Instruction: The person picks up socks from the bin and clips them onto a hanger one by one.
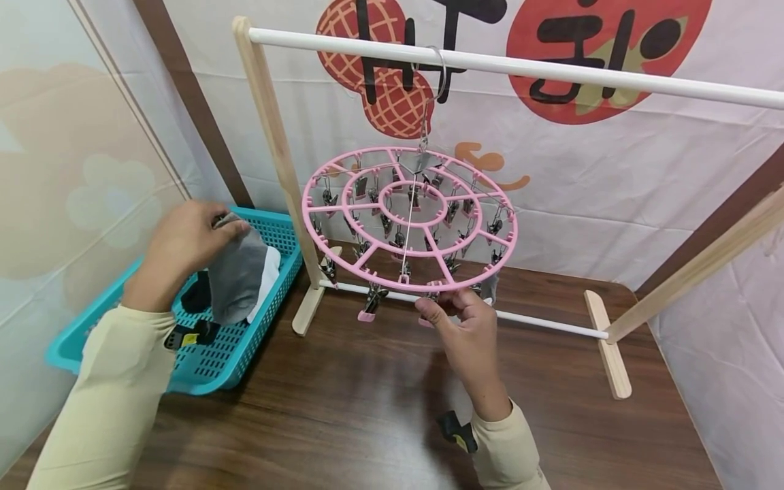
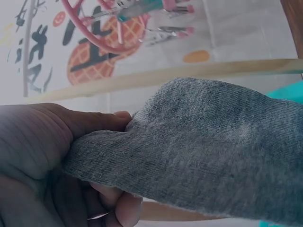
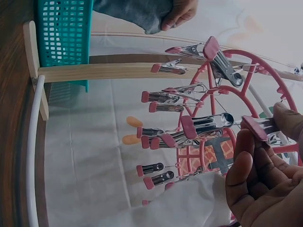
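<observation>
Between thumb and fingers, my left hand (image 1: 190,238) pinches a grey sock (image 1: 235,275) by one end. It hangs over the blue-green basket (image 1: 248,357); in the left wrist view the knit sock (image 2: 203,146) stretches away from the thumb. My right hand (image 1: 468,327) is at the near rim of a round pink clip hanger (image 1: 367,272). There it pinches a metal clip (image 3: 258,127) with pink tips, seen in the right wrist view. Other clips (image 3: 208,124) dangle from the rings. A pale cloth piece (image 3: 203,201) hangs beside the right hand, partly hidden by it in the head view.
The hanger hooks onto the white top bar (image 1: 551,71) of a wooden-legged rack. Its wooden feet (image 1: 606,347) stand on a brown table (image 1: 343,422). A white item (image 1: 267,272) and a black item (image 1: 196,294) lie in the basket. A printed cloth (image 1: 569,184) hangs behind.
</observation>
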The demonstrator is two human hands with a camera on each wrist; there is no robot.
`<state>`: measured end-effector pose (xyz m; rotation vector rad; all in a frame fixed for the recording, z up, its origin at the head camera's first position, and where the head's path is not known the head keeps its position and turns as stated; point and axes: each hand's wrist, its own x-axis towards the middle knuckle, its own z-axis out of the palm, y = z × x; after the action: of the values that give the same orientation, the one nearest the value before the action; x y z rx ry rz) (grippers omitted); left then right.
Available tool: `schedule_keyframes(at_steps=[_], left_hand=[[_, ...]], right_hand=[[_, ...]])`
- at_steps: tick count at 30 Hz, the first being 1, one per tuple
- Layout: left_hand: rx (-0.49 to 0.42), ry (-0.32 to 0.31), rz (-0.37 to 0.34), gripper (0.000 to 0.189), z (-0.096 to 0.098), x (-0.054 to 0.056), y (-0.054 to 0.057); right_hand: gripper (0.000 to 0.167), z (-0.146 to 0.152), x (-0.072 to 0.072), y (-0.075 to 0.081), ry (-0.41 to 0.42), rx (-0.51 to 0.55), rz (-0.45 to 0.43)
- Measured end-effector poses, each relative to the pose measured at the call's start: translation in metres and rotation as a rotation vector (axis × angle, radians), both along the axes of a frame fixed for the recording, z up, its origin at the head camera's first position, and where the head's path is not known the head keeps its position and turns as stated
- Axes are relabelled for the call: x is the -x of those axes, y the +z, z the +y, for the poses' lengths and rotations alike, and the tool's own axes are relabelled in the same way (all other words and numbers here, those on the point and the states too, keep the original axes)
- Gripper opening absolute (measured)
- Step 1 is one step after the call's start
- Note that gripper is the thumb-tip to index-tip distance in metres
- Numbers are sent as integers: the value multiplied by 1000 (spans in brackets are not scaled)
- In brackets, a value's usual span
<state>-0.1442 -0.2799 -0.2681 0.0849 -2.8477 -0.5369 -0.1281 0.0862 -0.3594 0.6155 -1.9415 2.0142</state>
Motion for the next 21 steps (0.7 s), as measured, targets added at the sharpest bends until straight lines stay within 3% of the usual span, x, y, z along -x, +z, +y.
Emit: schedule_keyframes(at_steps=[10,15,21], left_hand=[[31,-6,90,40,15,-14,10],[28,-18,98,27,23,-20,14],[9,-71,120,20,31,-26,16]], right_hand=[[26,1,-1,1,26,-97,6],[25,0,-1,0,-14,-128,7],[23,1,-1,0,-23,-144,14]])
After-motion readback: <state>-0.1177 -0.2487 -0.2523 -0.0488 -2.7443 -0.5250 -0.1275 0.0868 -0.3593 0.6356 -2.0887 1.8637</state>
